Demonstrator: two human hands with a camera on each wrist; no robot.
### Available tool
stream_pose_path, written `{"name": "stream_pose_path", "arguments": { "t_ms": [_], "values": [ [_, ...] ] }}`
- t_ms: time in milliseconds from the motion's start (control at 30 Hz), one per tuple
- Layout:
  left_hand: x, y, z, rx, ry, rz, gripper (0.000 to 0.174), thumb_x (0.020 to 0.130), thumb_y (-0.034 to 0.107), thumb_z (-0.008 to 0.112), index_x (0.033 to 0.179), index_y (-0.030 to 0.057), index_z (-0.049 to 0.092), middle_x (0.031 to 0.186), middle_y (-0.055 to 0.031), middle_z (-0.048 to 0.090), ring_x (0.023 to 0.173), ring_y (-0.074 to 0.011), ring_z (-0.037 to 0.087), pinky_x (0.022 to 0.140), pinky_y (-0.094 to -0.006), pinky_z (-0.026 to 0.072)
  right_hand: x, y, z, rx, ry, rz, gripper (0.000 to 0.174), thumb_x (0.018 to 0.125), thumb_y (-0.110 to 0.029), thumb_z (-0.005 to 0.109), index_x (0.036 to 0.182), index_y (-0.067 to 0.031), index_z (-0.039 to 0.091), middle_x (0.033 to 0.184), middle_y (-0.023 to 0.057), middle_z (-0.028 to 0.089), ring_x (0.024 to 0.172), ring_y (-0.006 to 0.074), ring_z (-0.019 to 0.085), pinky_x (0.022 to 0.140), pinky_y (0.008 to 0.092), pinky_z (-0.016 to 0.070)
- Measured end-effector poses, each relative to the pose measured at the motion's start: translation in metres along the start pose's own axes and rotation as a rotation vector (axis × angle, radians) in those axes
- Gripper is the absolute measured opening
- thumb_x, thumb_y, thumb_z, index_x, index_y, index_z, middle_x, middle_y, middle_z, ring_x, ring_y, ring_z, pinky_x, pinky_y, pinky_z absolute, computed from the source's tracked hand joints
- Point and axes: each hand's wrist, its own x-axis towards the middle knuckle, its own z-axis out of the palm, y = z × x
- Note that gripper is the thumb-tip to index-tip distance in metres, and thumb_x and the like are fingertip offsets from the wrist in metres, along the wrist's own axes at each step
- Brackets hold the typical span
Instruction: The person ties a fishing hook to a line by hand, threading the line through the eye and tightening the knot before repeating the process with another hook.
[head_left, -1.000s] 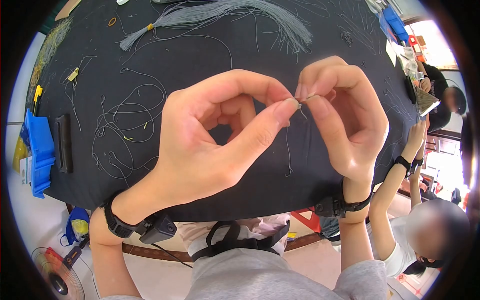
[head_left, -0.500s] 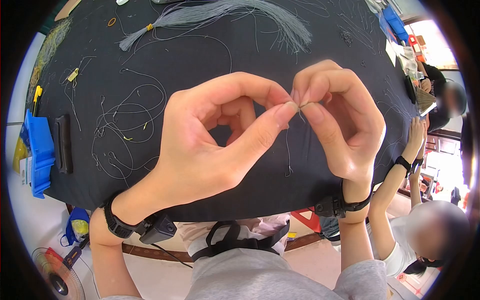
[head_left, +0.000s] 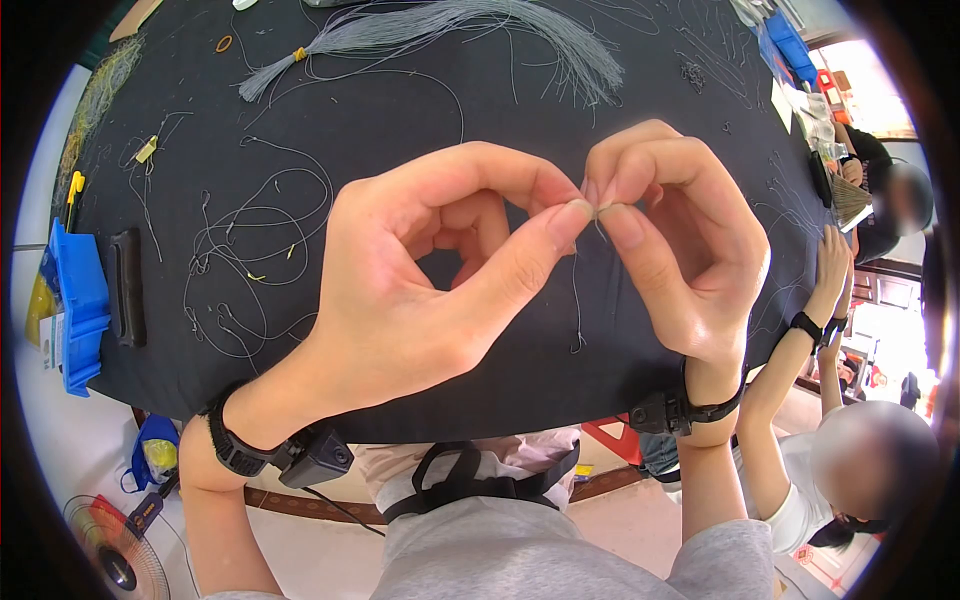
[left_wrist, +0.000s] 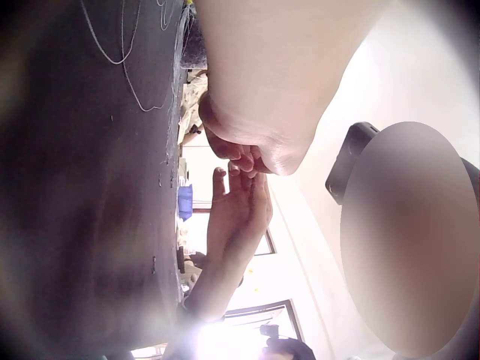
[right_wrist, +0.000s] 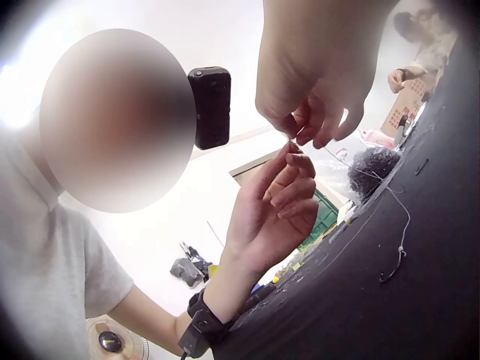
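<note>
In the head view the left hand [head_left: 420, 270] and the right hand [head_left: 690, 230] meet fingertip to fingertip above the dark tabletop. Thumb and index finger of each pinch a thin line [head_left: 600, 230], whose short end pokes out below the fingertips. Another strand [head_left: 576, 300] hangs lower, with a small hook at its bottom end. The right wrist view shows the left hand [right_wrist: 270, 202] below the right hand [right_wrist: 319, 97], tips touching, and a pale line running off to a hook [right_wrist: 390, 276]. What lies between the fingertips is mostly hidden.
Looped lines with hooks [head_left: 260, 225] lie left on the black cloth [head_left: 400, 110]. A bundle of grey strands [head_left: 470, 22] lies at the back. A blue tray [head_left: 80, 300] and a dark bar [head_left: 128, 287] are at the left edge. Another person's arm [head_left: 790, 370] reaches in at the right.
The right hand has shifted slightly down and left since the earliest frame, its fingertips closer to the left hand's. The left hand has hardly moved.
</note>
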Motion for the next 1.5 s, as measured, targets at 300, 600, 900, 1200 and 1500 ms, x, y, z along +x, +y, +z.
{"name": "stream_pose_path", "arguments": {
  "t_ms": [300, 600, 900, 1200, 1500],
  "values": [
    [0.000, -0.001, -0.001, 0.004, 0.001, 0.007, 0.013, 0.087, 0.001, 0.061, 0.099, -0.0033, 0.060, 0.085, -0.0043, 0.063, 0.076, -0.0070, 0.061, 0.060, -0.0161, 0.0456, 0.000, 0.001, 0.000, -0.019, 0.007, -0.010, 0.013, 0.082, 0.008, 0.053, 0.094, 0.0036, 0.051, 0.089, 0.0126, 0.054, 0.082, 0.0164, 0.051, 0.072, 0.0266, 0.0394],
    [0.000, -0.002, -0.001, 0.002, 0.007, 0.006, 0.013, 0.087, 0.001, 0.061, 0.099, -0.0036, 0.060, 0.087, -0.0043, 0.063, 0.077, -0.0074, 0.061, 0.067, -0.0179, 0.0476, 0.000, 0.001, 0.001, -0.026, 0.011, -0.011, 0.014, 0.081, 0.009, 0.053, 0.095, 0.0042, 0.051, 0.089, 0.0129, 0.054, 0.082, 0.0168, 0.051, 0.073, 0.0274, 0.0404],
    [0.000, -0.003, 0.000, 0.014, 0.013, 0.020, 0.013, 0.087, 0.001, 0.061, 0.099, -0.0029, 0.060, 0.088, -0.0045, 0.064, 0.077, -0.0071, 0.061, 0.065, -0.0174, 0.0474, -0.001, 0.001, 0.003, -0.019, 0.018, 0.015, 0.015, 0.081, 0.010, 0.052, 0.095, 0.0049, 0.051, 0.089, 0.0129, 0.053, 0.083, 0.0174, 0.051, 0.074, 0.0279, 0.0410],
    [0.000, 0.006, -0.001, -0.071, 0.078, -0.016, 0.012, 0.087, 0.000, 0.058, 0.098, -0.0033, 0.058, 0.088, -0.0047, 0.063, 0.070, -0.0044, 0.057, 0.058, -0.0152, 0.0434, 0.000, 0.001, 0.003, -0.044, 0.017, 0.006, 0.014, 0.082, 0.009, 0.051, 0.095, 0.0042, 0.050, 0.090, 0.0131, 0.053, 0.083, 0.0169, 0.050, 0.073, 0.0268, 0.0392],
    [0.000, 0.000, 0.001, 0.217, 0.080, 0.179, 0.007, 0.083, -0.003, 0.058, 0.086, -0.0037, 0.064, 0.078, -0.0045, 0.063, 0.064, -0.0067, 0.058, 0.058, -0.0180, 0.0445, -0.001, 0.004, 0.003, -0.049, 0.037, -0.012, 0.015, 0.081, 0.011, 0.051, 0.095, 0.0049, 0.050, 0.091, 0.0137, 0.053, 0.083, 0.0179, 0.050, 0.075, 0.0283, 0.0405]
  ]
}}
